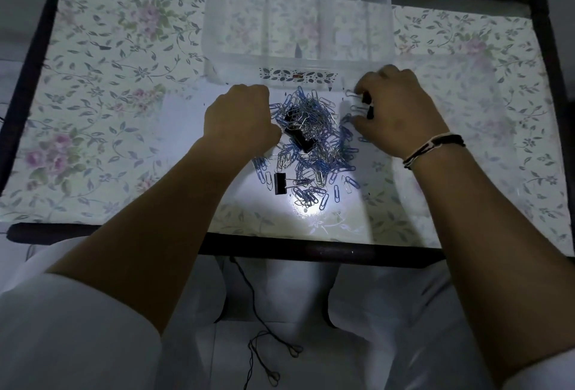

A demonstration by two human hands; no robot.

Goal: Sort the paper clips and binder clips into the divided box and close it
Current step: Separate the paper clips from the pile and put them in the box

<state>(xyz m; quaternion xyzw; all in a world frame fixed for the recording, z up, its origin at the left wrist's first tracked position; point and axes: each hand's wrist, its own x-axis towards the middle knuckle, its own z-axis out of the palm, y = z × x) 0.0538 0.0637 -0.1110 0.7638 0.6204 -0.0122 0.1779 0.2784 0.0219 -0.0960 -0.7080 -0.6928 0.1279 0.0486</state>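
Clear divided box (298, 56) walling off the far side, paper clip pile (314, 147) heaped mid-table between both hands, bare floral tablecloth (109, 94) open left and right, near edge free

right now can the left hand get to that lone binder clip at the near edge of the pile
Probably yes. The binder clip lies apart on the table, nothing covering it. The left hand sits just beyond it at the pile of paper clips, so it need only draw back.
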